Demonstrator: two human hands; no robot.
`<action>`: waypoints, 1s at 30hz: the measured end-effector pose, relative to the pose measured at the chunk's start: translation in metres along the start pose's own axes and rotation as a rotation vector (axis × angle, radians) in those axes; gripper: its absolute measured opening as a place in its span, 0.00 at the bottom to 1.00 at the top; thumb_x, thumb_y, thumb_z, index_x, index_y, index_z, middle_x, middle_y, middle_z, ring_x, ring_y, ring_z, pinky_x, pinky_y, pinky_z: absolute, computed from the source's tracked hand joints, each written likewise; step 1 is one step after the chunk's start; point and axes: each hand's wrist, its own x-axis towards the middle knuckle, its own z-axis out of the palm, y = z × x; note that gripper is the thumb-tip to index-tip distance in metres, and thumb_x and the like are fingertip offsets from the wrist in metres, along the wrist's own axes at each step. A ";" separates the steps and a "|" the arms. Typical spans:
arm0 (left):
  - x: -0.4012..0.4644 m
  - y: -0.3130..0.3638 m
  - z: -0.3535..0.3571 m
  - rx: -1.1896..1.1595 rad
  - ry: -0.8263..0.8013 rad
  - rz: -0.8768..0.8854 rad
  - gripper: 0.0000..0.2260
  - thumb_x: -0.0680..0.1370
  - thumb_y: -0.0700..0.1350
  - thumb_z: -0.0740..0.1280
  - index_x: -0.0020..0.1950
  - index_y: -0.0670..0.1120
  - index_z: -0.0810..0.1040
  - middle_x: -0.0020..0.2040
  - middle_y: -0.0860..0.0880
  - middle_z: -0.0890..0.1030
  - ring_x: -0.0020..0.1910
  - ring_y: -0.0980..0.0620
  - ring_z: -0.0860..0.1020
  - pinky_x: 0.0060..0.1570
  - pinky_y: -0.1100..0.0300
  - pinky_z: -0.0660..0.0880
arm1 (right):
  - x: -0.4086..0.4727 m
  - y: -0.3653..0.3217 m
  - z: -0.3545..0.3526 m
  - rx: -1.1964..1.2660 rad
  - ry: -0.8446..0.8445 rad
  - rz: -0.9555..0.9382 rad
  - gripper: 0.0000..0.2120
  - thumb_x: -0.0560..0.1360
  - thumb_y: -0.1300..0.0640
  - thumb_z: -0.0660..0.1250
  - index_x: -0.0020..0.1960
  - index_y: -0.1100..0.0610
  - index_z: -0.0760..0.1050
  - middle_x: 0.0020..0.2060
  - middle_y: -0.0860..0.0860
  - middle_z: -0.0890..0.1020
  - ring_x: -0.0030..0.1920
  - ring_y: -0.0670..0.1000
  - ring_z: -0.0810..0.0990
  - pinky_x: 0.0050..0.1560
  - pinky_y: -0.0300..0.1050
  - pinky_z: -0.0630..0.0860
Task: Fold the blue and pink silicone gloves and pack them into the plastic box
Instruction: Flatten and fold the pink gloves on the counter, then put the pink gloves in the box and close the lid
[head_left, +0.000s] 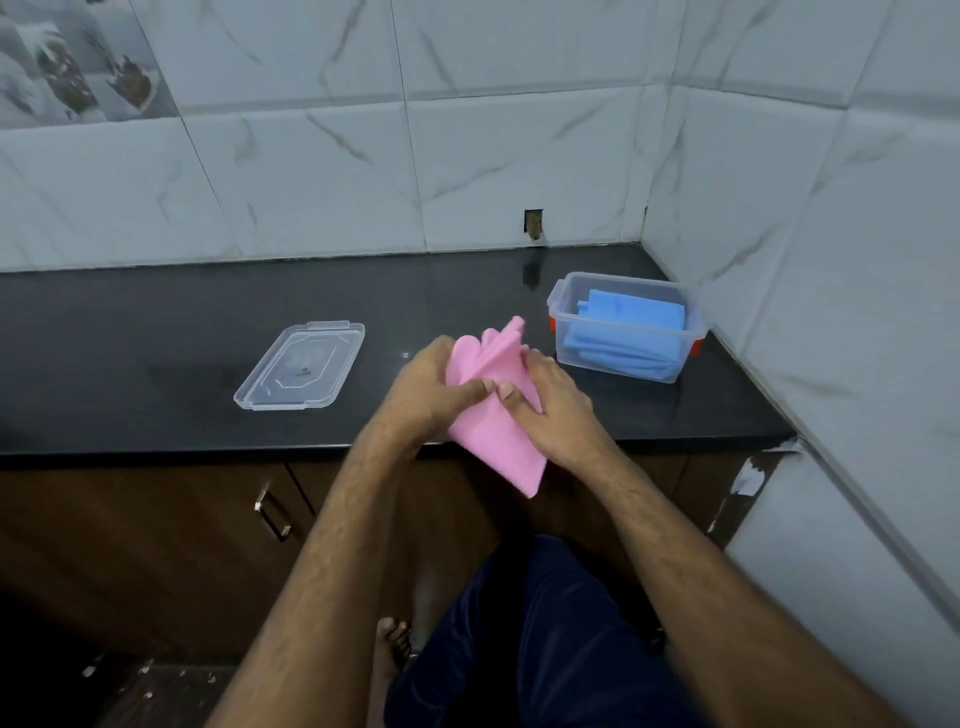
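Pink silicone glove (493, 405) sits bunched between both hands, held in the air just above the front edge of the desk (156, 338), on the near side of the plastic box (626, 327) and short of it. Its finger end fans up and away from the person, while the cuff end hangs down past the desk edge. The left hand (431, 389) has its grip closed on the glove's left side, thumb pressed across the middle; the right hand (545, 405) grips the right side in the same way, with the two thumbs almost meeting on the pink surface.

Judging by the soft pleats and the drooping cuff, the glove is light, limp and springy, so a fold will likely want to open again unless it is pinched flat. Silicone tends to cling to skin more than it slips, so a firm hold along the crease, with the loose fingers tucked under, looks like the best place to take it.

Inside the box, the blue gloves (628, 332) already lie folded and stacked, filling much of the space, so the pink one probably has to go in flat on top. That puts the task past its halfway mark, in my judgement. The box stands near the corner of the tiled wall. Well to the left of the box, its clear lid (301, 366) rests flat on the desk.
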 end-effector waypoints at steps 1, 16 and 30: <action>-0.003 0.008 -0.007 0.032 -0.058 0.061 0.11 0.77 0.48 0.75 0.54 0.48 0.75 0.52 0.47 0.81 0.50 0.45 0.81 0.47 0.47 0.79 | 0.001 -0.002 -0.009 0.104 -0.018 -0.016 0.33 0.80 0.33 0.59 0.80 0.46 0.57 0.75 0.47 0.69 0.74 0.49 0.69 0.71 0.59 0.69; 0.009 0.102 -0.063 0.212 -0.407 0.329 0.12 0.72 0.45 0.80 0.52 0.46 0.82 0.50 0.45 0.86 0.50 0.41 0.84 0.48 0.47 0.82 | -0.012 0.000 -0.072 1.005 -0.213 -0.072 0.31 0.58 0.40 0.84 0.57 0.51 0.84 0.54 0.54 0.86 0.57 0.53 0.84 0.56 0.50 0.82; 0.032 0.079 -0.038 -0.086 -0.338 0.306 0.15 0.72 0.50 0.80 0.53 0.46 0.82 0.50 0.42 0.87 0.45 0.49 0.85 0.43 0.55 0.80 | -0.015 -0.019 -0.115 0.748 -0.071 -0.075 0.13 0.77 0.50 0.73 0.62 0.49 0.83 0.54 0.54 0.87 0.56 0.57 0.86 0.58 0.56 0.82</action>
